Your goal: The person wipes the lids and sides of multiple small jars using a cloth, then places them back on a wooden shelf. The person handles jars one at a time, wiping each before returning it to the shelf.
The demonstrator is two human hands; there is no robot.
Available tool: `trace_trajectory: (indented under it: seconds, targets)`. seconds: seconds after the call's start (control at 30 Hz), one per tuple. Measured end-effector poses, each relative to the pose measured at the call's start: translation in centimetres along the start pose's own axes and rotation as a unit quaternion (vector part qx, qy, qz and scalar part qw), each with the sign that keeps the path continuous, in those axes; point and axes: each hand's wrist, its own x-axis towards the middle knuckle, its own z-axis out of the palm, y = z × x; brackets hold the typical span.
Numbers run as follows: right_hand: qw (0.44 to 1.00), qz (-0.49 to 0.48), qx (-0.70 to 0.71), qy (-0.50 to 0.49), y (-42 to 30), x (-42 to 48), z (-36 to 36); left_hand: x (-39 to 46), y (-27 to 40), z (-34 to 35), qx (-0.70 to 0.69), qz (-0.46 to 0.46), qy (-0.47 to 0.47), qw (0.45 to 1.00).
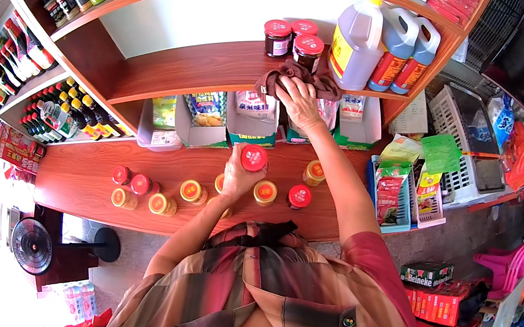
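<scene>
My left hand (238, 176) is closed around a glass jar with a red lid (254, 158), held above the wooden counter (78, 174). Up on the shelf, my right hand (299, 101) presses on a crumpled brown cloth (324, 86) at the shelf's front edge (176, 84). Just behind the cloth stand three dark jars with red lids (307, 52). Below on the counter are several jars with golden lids (265, 192), two red-lidded jars (141, 185) at the left and another red-lidded jar (299, 197) to the right. My left forearm partly hides some of them.
Large plastic jugs (357, 44) stand right of the shelf jars. Open cartons of seasoning packets (251, 125) line the counter's back under the shelf. Baskets of packets (391, 195) sit at the right end. A black fan (32, 245) stands at lower left.
</scene>
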Motion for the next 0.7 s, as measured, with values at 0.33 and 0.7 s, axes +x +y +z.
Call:
trace_trajectory:
  seconds: [0.33,0.7]
  targets:
    - [1.000,-0.003,0.007,0.016,2.2,-1.2,-1.0,1.4,-2.4,5.0,0.114,-0.064,-0.090,0.987]
    - [0.981,0.108,0.134,-0.091,-3.6,6.4,-0.3,1.9,-5.6,7.6,0.230,-0.127,-0.112,0.958]
